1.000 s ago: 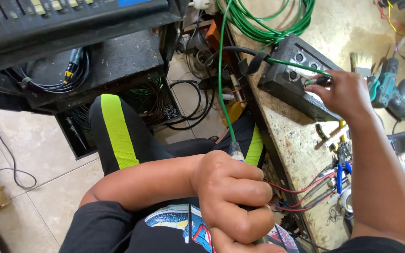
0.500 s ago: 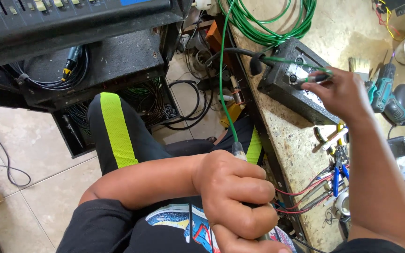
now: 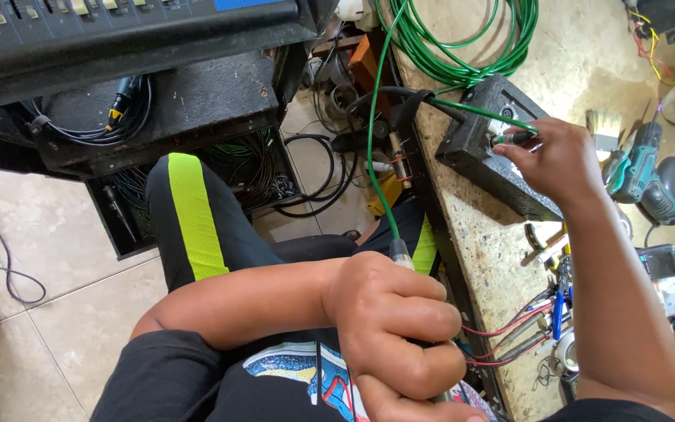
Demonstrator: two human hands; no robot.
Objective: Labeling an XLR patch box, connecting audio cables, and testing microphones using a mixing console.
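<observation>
The right hand point(image 3: 560, 160) reaches out over the pale, speckled stone-topped desk point(image 3: 501, 258) to a black rectangular metal box point(image 3: 486, 148) lying at an angle near the desk's front edge. Its fingers point(image 3: 521, 148) pinch a slim black-and-silver cable plug point(image 3: 509, 138), which sits at the top face of the box. The plug's long axis runs roughly level across the view, its tip pointing left toward the box's sockets and away from the palm; whether it is seated in a socket cannot be told.

The thin green cable point(image 3: 462, 109) leaves the plug's tip side, crosses the box, joins a coil of green loops point(image 3: 462, 47) at the far end of the desk, then drops down off the desk edge toward the lap. There the left hand point(image 3: 400, 336) is clenched in a fist around the cable's other end, a silver cylindrical connector point(image 3: 400, 254) just showing above the knuckles. That connector stands nearly upright, pointing up and a little away from the body, its axis following the cable.

The right hand is the nearer one to the box; the left stays well apart from it, low over the knee.
</observation>
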